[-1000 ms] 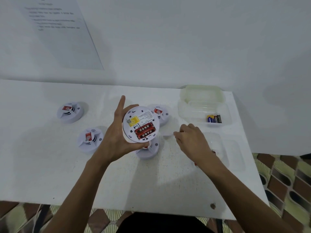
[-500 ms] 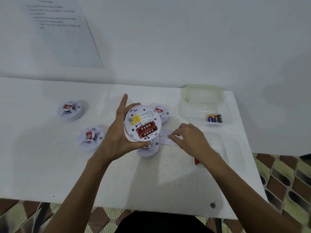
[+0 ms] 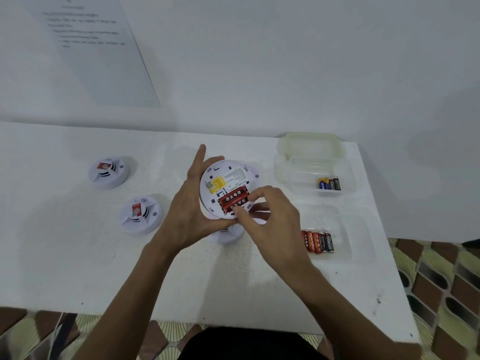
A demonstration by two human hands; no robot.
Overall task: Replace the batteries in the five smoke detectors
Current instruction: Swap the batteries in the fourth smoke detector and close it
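My left grip [image 3: 192, 216] clasps upturned smoke detector [image 3: 220, 178]; right grip [image 3: 272, 219] pinches red batteries [image 3: 232, 198]. Best lift one end first, detector steady.

Our right hand [image 3: 272, 219] has left the table [image 3: 78, 255] and risen to the detector [image 3: 226, 178]. Its fingertips [image 3: 237, 209] now pinch the red batteries [image 3: 232, 200].
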